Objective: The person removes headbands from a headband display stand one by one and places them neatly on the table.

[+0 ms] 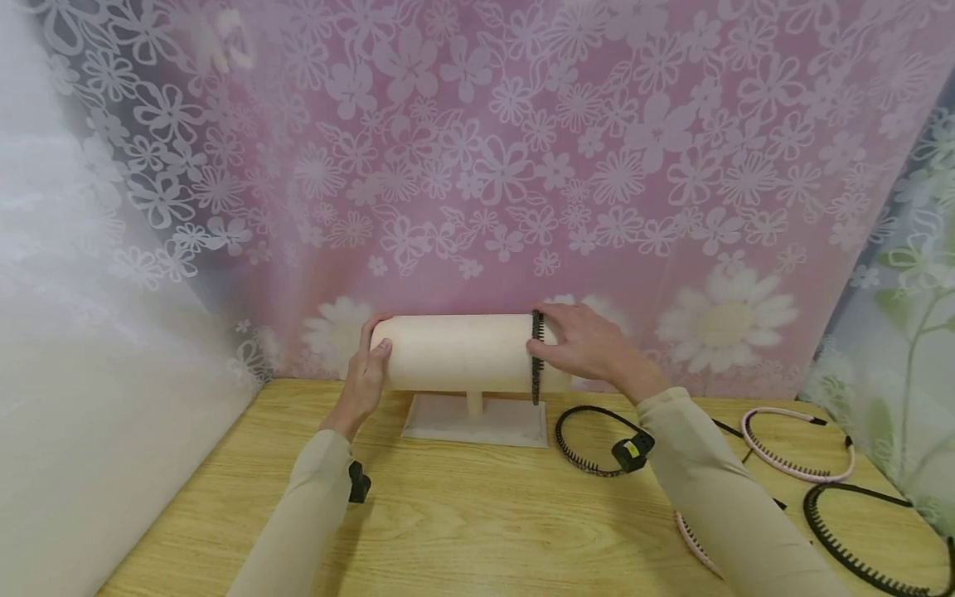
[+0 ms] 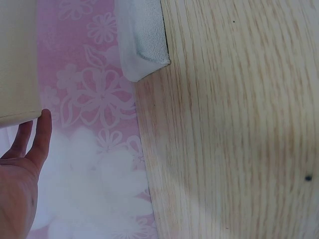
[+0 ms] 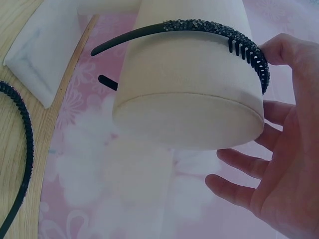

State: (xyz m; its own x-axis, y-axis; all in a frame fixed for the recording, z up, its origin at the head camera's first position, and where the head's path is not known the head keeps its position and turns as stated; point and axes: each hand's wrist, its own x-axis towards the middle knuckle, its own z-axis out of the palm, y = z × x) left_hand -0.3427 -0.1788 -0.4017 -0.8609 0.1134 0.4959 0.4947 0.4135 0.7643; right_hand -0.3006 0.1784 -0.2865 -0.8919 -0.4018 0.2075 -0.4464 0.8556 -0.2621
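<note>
A cream padded roll (image 1: 455,352) lies level on a post over a pale rectangular base (image 1: 515,424). My left hand (image 1: 364,381) grips the roll's left end, thumb at the front and fingers reaching behind. In the left wrist view, fingertips (image 2: 46,119) touch the roll's edge. Around the roll's right part sits a black toothed headband (image 3: 214,27) with glittery stones, its two tips sticking out past the roll. My right hand (image 1: 585,342) holds this headband, thumb on its front and index finger at its top. The other fingers spread by the roll's end in the right wrist view.
On the wooden table (image 1: 448,514), a dark toothed headband (image 1: 589,471) lies just right of the base. Farther right are a pink headband (image 1: 791,473), a black one (image 1: 843,560) and another pink one partly under my right sleeve. A floral curtain (image 1: 477,166) hangs close behind the roll.
</note>
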